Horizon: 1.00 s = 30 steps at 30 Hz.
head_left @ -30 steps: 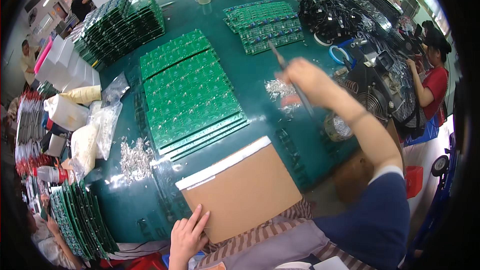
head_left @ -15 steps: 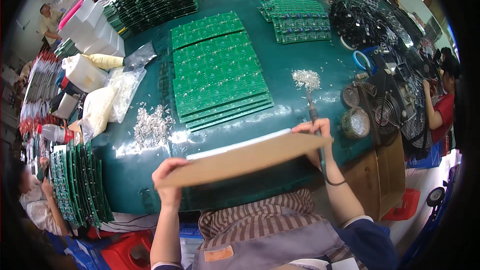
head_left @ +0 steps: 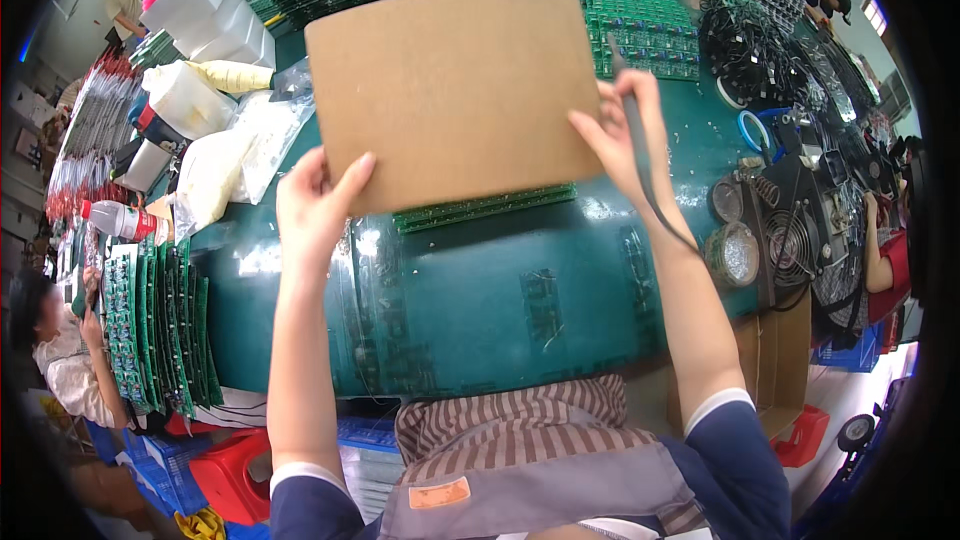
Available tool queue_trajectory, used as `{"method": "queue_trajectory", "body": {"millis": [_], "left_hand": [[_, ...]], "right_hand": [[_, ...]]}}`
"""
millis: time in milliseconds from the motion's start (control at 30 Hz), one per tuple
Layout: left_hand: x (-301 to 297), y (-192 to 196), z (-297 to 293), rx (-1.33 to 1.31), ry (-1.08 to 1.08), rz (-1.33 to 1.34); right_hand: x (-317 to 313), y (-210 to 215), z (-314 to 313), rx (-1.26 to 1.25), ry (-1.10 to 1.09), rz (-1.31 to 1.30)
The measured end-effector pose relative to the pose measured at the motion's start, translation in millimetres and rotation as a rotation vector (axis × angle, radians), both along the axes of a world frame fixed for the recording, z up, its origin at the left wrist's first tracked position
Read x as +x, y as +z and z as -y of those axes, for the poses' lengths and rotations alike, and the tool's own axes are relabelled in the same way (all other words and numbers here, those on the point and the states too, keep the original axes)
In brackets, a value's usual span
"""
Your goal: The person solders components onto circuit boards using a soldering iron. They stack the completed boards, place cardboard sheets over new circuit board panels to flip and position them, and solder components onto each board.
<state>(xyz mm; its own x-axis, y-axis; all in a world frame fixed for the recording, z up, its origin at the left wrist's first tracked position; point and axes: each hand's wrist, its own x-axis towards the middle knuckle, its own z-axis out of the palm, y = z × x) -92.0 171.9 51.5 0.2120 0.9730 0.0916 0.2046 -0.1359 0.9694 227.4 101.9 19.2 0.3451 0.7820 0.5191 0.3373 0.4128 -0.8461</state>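
Brown cardboard panel (head_left: 455, 95), flat and blank on the side facing you, fills the upper middle of your view at 12 o'clock. Taking the middle of the view as the clock's centre, your left hand (head_left: 318, 202) is near 9 o'clock, pinching the panel's lower left corner, thumb in front and fingers behind. Your right hand (head_left: 635, 135), at 2 o'clock, pinches the right edge between thumb and fingers, and also holds a pen-shaped tool (head_left: 632, 115) with a dark grey handle. The tool's tip points toward 12 o'clock; its cord trails down along your forearm.

Below the panel's lower edge shows a strip of green circuit boards (head_left: 485, 208) on the dark green surface (head_left: 480, 310); the panel hides the rest, and you cannot tell whether the two touch. At 1 o'clock more boards, closely set with parts (head_left: 650, 30), lie partly behind the panel. At 2 o'clock sit a blue ring (head_left: 742, 128) and tangled black cables (head_left: 750, 50); at 3 o'clock, a round tin (head_left: 738, 255). At 9 o'clock a red-capped bottle (head_left: 125, 221) lies tilted. Between 8 and 9 o'clock, a row of circuit boards (head_left: 155, 325) stands on edge, just beside a co-worker (head_left: 75, 370).
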Motion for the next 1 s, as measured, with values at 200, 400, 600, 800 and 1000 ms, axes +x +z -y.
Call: {"method": "queue_trajectory", "body": {"millis": [200,400,600,800,1000], "left_hand": [[7.1,-10.9,-58.1,-0.173,-0.145,-0.135],[11.9,-33.4,-65.7,-0.194,-0.039,-0.053],[8.9,-36.8,-56.8,-0.204,-0.015,-0.133],[16.2,-51.0,-58.3,-0.203,0.026,-0.217],[15.7,-55.0,-63.1,-0.265,0.031,-0.103]], "right_hand": [[9.2,-17.9,-47.8,-0.126,-0.239,0.307],[4.0,-39.8,-55.5,-0.111,-0.228,0.308],[2.2,-48.4,-58.3,-0.043,-0.240,0.339],[13.6,-63.2,-50.4,-0.182,-0.146,0.155],[2.6,-48.1,-47.8,-0.189,-0.170,0.109]]}}
